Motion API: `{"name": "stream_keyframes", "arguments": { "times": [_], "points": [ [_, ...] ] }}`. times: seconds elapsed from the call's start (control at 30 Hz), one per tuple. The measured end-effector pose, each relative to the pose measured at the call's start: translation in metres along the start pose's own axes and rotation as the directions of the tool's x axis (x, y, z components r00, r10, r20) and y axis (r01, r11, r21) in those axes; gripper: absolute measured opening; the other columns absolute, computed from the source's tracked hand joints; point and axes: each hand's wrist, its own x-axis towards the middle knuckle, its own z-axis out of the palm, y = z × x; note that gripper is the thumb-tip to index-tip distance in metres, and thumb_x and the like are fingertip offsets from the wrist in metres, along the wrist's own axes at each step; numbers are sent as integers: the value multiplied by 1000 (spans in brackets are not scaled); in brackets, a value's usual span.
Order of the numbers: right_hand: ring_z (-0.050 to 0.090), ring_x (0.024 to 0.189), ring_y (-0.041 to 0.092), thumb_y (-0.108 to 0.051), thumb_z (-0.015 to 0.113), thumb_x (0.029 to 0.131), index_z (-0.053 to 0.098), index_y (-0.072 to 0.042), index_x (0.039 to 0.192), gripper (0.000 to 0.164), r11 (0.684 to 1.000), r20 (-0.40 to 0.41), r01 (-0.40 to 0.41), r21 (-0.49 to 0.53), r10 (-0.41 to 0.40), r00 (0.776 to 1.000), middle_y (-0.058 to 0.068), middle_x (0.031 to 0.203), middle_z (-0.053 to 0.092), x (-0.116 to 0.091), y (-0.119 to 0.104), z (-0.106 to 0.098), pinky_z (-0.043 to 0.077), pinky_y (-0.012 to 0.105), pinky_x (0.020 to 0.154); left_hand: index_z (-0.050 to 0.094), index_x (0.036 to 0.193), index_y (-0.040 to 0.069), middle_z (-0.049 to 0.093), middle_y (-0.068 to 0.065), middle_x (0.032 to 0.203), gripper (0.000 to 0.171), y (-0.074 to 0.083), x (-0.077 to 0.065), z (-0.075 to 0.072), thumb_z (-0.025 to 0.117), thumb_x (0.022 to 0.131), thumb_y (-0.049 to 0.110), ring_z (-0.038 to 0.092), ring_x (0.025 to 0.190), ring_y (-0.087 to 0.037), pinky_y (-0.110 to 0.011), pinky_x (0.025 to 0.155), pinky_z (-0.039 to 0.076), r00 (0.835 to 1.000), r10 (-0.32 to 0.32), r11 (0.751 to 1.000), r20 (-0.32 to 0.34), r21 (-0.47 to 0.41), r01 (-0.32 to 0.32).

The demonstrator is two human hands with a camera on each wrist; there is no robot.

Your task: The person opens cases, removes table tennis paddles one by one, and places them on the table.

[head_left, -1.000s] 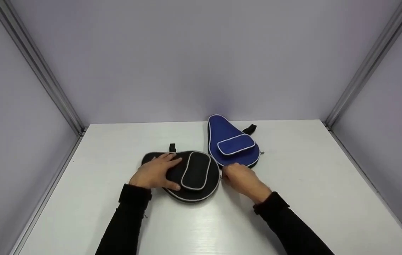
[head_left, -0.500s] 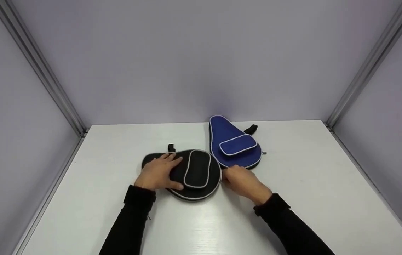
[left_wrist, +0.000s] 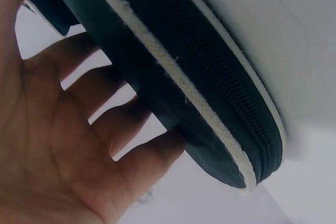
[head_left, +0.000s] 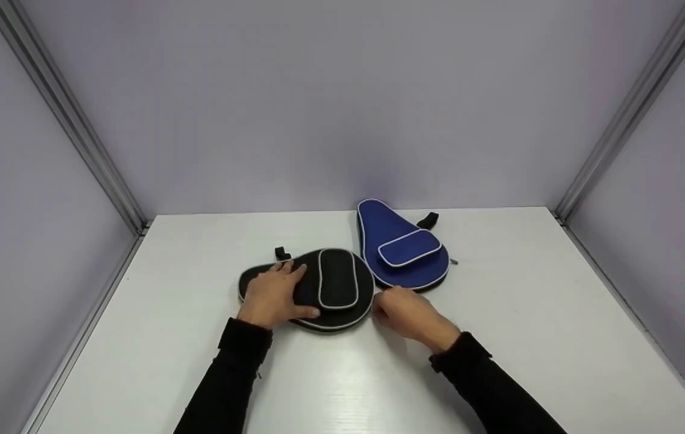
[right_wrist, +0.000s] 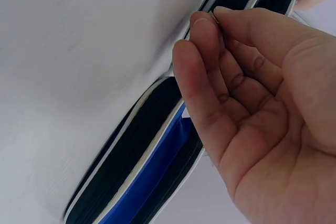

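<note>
A black paddle-shaped zip case (head_left: 337, 278) with pale piping and a raised pocket lies on the white table. My left hand (head_left: 271, 295) rests on its narrow end, fingers spread. In the left wrist view those fingertips touch the upper face of the case (left_wrist: 157, 85), and the zipper runs along its side. At the rounded end my right hand (head_left: 406, 313) pinches the small zipper pull (right_wrist: 214, 17) between thumb and curled fingers, mostly hidden by them. Just beyond lies a matching blue paddle case (head_left: 385, 235), close against the black one.
A black strap (head_left: 429, 220) and a small zipper pull (head_left: 454, 261) stick out from the blue case. Another strap loop (head_left: 282, 254) projects from the black case's far side. The white table (head_left: 529, 313) meets grey panels at the back and both sides.
The black case has turned slightly, its rounded end shifting away from me. My left hand has moved a little to the right with it; the right hand has drawn slightly nearer and leftward.
</note>
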Motion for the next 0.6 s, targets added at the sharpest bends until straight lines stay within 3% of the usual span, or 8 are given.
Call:
{"name": "stream_keyframes", "arguments": {
  "times": [0.17,0.6],
  "points": [
    [84,82,28,1,84,97,85,-5,95,7,1000,12,19,21,-19,1000,7,88,86,2,-4,3,69,41,69,59,172,7,56,-29,178,110,3,0,5,97,89,68,55,167,-50,-72,127,58,999,-30,999,-42,23,31],
    [86,85,28,2,83,98,85,-5,94,9,1000,-4,2,25,-2,1000,8,90,88,5,-15,9,71,41,70,57,174,6,56,-29,178,111,10,2,5,93,91,71,55,167,-51,-75,135,48,997,-58,995,-57,78,63]
  ]
}}
